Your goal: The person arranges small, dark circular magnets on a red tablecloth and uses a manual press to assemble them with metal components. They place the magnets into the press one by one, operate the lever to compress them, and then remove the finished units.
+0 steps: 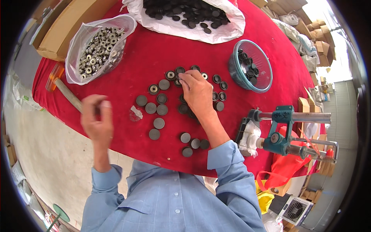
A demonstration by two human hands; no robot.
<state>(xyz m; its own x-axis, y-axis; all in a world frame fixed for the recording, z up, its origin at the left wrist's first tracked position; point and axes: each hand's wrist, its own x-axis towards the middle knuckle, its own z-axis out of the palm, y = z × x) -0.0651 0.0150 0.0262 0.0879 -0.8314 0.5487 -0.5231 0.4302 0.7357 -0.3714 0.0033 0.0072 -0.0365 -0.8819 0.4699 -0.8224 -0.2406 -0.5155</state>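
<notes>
Near the left edge of the surface (pixel 205 54), the left hand (pixel 96 120) curls, blurred; whether it holds anything I cannot tell. Beyond, a bag (pixel 72 63) holds many bearings (pixel 92 60), seemingly unused. Mid-surface, some caps (pixel 159 123) show seated bearings, others none: apparently partway. The right hand (pixel 199 91) pinches a small piece, kind unclear, among them. Rightward, a bowl (pixel 235 73) holds more caps.

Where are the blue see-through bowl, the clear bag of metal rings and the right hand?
Blue see-through bowl (pixel 237 80): head view, on its outer wall.
Clear bag of metal rings (pixel 74 58): head view, on its left wall.
Right hand (pixel 198 90): head view, on its back.
</notes>
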